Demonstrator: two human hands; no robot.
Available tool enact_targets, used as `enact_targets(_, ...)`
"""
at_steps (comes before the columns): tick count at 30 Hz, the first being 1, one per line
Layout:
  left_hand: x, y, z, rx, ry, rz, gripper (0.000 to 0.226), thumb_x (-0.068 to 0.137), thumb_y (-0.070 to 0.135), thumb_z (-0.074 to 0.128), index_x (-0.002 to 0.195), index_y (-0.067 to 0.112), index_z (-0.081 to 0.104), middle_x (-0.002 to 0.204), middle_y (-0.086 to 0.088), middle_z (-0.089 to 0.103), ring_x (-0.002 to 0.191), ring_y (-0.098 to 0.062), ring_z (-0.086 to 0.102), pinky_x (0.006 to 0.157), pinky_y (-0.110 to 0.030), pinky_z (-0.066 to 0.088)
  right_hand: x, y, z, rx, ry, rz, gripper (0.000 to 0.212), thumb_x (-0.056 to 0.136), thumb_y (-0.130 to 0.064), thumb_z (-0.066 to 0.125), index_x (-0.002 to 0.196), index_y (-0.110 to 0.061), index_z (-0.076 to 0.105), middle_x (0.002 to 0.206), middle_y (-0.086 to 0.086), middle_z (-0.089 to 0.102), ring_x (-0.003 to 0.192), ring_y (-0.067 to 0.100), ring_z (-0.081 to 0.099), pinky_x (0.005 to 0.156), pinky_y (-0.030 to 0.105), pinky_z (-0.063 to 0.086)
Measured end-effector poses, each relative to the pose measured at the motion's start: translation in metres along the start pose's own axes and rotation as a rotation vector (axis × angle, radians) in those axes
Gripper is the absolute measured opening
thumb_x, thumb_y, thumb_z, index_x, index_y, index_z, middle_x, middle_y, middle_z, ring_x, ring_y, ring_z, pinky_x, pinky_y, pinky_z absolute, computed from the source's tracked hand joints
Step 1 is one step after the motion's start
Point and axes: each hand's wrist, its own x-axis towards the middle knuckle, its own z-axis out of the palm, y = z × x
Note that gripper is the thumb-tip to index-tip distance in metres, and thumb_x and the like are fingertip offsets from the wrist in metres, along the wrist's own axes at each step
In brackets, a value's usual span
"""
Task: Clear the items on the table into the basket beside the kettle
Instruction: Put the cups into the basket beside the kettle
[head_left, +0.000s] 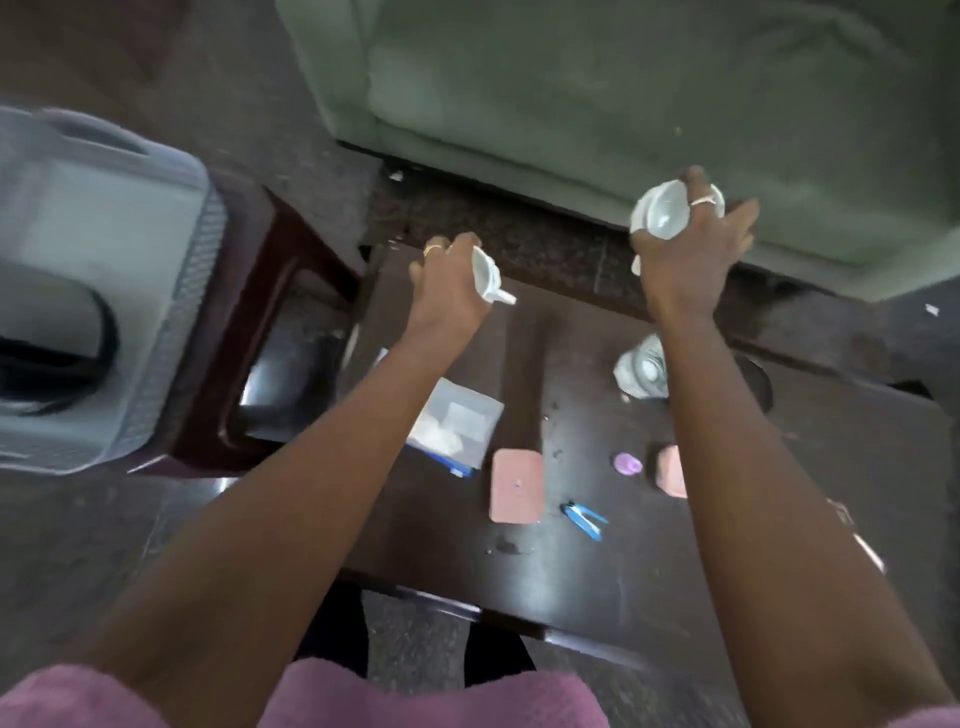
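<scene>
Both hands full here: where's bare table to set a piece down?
Two bare patches on the table: the near strip between the pink case and the front edge, and the middle between the clear bag and the clear cup. Crowded: the row from pink case past blue clip to purple cap.

Floor (519, 228): dark speckled stone tile, pale scraps of litter near the sofa base. Sofa (623, 93): grey-green upholstery, along the far side. Table (571, 561): low, dark glossy wood, bright glare on top. Stool (270, 291): reddish-brown, glossy, just left of the table.
</scene>
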Motion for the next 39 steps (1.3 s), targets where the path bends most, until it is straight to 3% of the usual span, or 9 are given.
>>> enact_targets(4, 0.020, -0.048, -0.084, -0.004, 0.124, -0.086, 0.061, 0.074, 0.020, 0.074, 0.127, 0.019, 0.045, 0.130, -0.015, 0.045, 0.118, -0.033, 0.045, 0.102, -0.037, 0.034, -0.031, -0.102, 0.047, 0.136, -0.256, -0.178, 0.063, 0.074, -0.018, 0.066, 0.133, -0.029, 0.047, 0.125, 0.008, 0.037, 0.118, 0.034, 0.040, 0.106, 0.039, 0.037)
enact_targets(8, 0.031, -0.104, -0.158, -0.024, 0.279, -0.208, 0.055, 0.073, 0.021, 0.073, 0.121, 0.014, 0.048, 0.124, -0.018, 0.049, 0.114, -0.037, 0.047, 0.096, -0.041, 0.038, -0.072, -0.192, 0.094, 0.199, -0.465, -0.427, 0.060, 0.073, -0.016, 0.065, 0.129, -0.026, 0.051, 0.093, -0.012, 0.032, 0.116, 0.034, 0.043, 0.106, 0.042, 0.035)
enact_targets(13, 0.053, -0.164, -0.211, -0.016, 0.330, -0.408, 0.053, 0.080, 0.014, 0.066, 0.128, 0.014, 0.042, 0.130, -0.018, 0.046, 0.122, -0.035, 0.042, 0.101, -0.038, 0.033, -0.113, -0.273, 0.155, 0.242, -0.653, -0.546, 0.061, 0.073, -0.015, 0.064, 0.129, -0.035, 0.050, 0.113, 0.002, 0.033, 0.115, 0.030, 0.042, 0.107, 0.038, 0.034)
enact_targets(17, 0.063, -0.201, -0.227, -0.012, 0.376, -0.515, 0.051, 0.081, 0.004, 0.063, 0.127, 0.009, 0.042, 0.130, -0.019, 0.046, 0.123, -0.030, 0.041, 0.101, -0.037, 0.032, -0.133, -0.316, 0.197, 0.305, -0.749, -0.500, 0.073, 0.069, -0.014, 0.066, 0.135, -0.034, 0.041, 0.125, 0.008, 0.038, 0.115, 0.029, 0.045, 0.106, 0.039, 0.037)
enact_targets(22, 0.070, -0.235, -0.231, -0.070, 0.405, -0.661, 0.055, 0.083, -0.001, 0.057, 0.132, 0.017, 0.041, 0.134, -0.015, 0.044, 0.124, -0.032, 0.040, 0.100, -0.038, 0.036, -0.147, -0.338, 0.232, 0.414, -0.782, -0.397, 0.081, 0.061, -0.008, 0.074, 0.133, -0.018, 0.040, 0.128, 0.008, 0.048, 0.113, 0.023, 0.051, 0.096, 0.029, 0.042)
enact_targets(25, 0.072, -0.243, -0.231, -0.109, 0.412, -0.674, 0.053, 0.083, -0.006, 0.054, 0.130, 0.015, 0.044, 0.133, -0.016, 0.043, 0.123, -0.036, 0.039, 0.100, -0.042, 0.036, -0.154, -0.337, 0.245, 0.480, -0.817, -0.269, 0.071, 0.061, -0.001, 0.074, 0.125, -0.012, 0.046, 0.124, 0.010, 0.052, 0.110, 0.023, 0.054, 0.096, 0.038, 0.047)
enact_targets(32, 0.066, -0.252, -0.221, -0.076, 0.460, -0.576, 0.054, 0.081, -0.009, 0.047, 0.130, 0.015, 0.046, 0.134, -0.015, 0.044, 0.119, -0.037, 0.041, 0.103, -0.036, 0.030, -0.158, -0.324, 0.255, 0.438, -0.818, -0.236, 0.066, 0.062, -0.004, 0.072, 0.121, -0.023, 0.050, 0.124, 0.002, 0.053, 0.107, 0.020, 0.055, 0.086, 0.036, 0.048)
enact_targets(36, 0.060, -0.257, -0.218, -0.055, 0.421, -0.577, 0.057, 0.081, -0.006, 0.056, 0.132, 0.018, 0.045, 0.137, -0.013, 0.040, 0.120, -0.038, 0.040, 0.104, -0.038, 0.031, -0.157, -0.321, 0.258, 0.384, -0.794, -0.288, 0.066, 0.061, -0.007, 0.074, 0.120, -0.026, 0.050, 0.122, -0.001, 0.052, 0.106, 0.021, 0.055, 0.087, 0.042, 0.049)
enact_targets(39, 0.057, -0.263, -0.216, -0.056, 0.400, -0.578, 0.060, 0.080, -0.004, 0.061, 0.133, 0.020, 0.044, 0.138, -0.012, 0.039, 0.122, -0.039, 0.037, 0.104, -0.040, 0.032, -0.155, -0.322, 0.260, 0.375, -0.765, -0.295, 0.066, 0.061, -0.009, 0.075, 0.120, -0.026, 0.050, 0.122, -0.002, 0.050, 0.107, 0.021, 0.054, 0.083, 0.036, 0.048)
